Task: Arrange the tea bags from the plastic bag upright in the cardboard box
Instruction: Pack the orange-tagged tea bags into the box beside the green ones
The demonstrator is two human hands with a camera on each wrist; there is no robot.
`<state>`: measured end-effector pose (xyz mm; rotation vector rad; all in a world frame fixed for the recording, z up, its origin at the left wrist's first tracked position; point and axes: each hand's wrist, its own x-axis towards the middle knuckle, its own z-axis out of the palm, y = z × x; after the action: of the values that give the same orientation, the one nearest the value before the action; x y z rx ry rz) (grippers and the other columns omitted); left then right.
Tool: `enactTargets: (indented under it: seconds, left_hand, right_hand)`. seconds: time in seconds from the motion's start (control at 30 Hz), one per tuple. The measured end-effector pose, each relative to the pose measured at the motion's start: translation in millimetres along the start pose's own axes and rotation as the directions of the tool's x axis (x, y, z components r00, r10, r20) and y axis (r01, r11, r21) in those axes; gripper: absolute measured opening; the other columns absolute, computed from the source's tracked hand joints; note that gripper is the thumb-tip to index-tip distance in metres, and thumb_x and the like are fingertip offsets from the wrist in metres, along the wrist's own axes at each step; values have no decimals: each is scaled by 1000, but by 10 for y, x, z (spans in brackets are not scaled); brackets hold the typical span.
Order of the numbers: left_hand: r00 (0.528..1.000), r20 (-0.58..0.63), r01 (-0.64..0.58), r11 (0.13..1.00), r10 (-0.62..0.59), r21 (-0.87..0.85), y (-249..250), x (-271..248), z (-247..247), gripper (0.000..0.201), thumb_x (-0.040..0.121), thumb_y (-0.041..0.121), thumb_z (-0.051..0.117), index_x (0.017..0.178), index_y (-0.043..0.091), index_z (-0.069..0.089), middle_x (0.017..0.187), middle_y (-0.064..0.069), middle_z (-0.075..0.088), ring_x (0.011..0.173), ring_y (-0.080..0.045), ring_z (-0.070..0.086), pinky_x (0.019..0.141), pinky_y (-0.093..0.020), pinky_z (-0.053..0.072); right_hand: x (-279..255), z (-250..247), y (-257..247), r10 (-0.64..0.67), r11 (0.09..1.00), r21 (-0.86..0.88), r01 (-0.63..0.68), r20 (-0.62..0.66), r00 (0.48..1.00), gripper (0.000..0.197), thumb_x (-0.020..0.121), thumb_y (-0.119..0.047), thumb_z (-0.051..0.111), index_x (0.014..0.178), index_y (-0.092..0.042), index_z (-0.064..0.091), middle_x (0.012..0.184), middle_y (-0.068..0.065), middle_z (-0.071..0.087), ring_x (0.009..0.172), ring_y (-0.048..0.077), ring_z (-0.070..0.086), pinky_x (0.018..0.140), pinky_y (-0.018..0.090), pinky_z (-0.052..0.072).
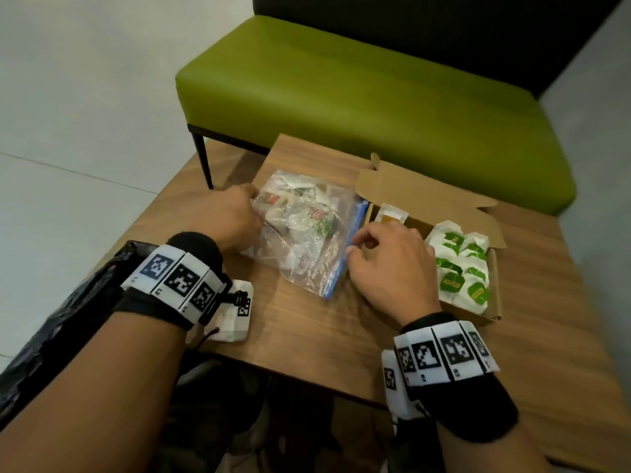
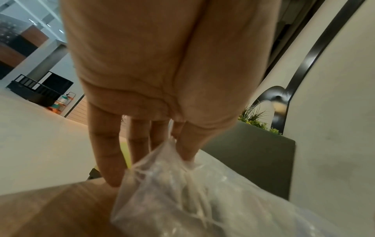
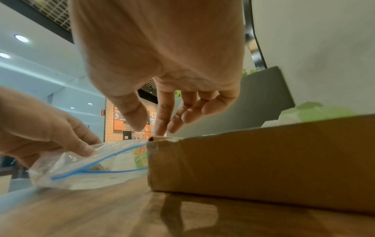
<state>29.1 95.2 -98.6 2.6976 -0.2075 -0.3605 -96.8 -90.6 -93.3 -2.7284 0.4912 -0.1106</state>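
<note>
Plastic bag (image 2: 182, 192) pinched by left hand (image 2: 162, 80), wrist view only.

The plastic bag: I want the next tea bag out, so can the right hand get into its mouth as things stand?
Probably yes. The right hand hovers empty beside the blue zip edge of the plastic bag, nothing between them, and the left hand grips the bag's far end. Whether the zip is fully open is unclear.
</note>
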Motion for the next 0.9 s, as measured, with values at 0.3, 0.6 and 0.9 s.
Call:
enactTargets:
  seconds: [0.3, 0.6, 0.9]
  left_hand:
    - [1000, -23, 4, 1000, -4, 3, -44, -23, -64, 22, 97, 23, 48, 115, 22, 62, 94, -3, 56, 86, -24, 49, 72, -31, 37]
    - [1000, 3, 0, 996, 0, -85, -108, -5, -26, 16, 96, 17, 47, 88, 24, 59, 100, -6, 62, 89, -26, 53, 75, -32, 38]
    - [998, 19, -51, 989, 55, -137, -169, 10, 2, 20, 97, 16, 50, 83, 19, 64, 92, -4, 64, 83, -22, 58, 63, -31, 43]
  right_hand:
    - [-42, 80, -35, -44, 976, -215, 41, -6, 999, 24, 94, -51, 57, 107, -38, 71, 100, -12, 41, 111, 19, 43, 93, 43, 34]
    - [-21, 172, -209, -275, 961, -54, 271, -105, 956, 26, 98, -40, 57, 96, -27, 79, 92, -7, 60, 95, 21, 49, 81, 37, 35]
    - [95, 395, -332, -269, 962, 16, 273, 231, 935, 34, 98, -14, 58, 131, -14, 63, 136, 2, 54, 120, 20, 55, 99, 29, 45]
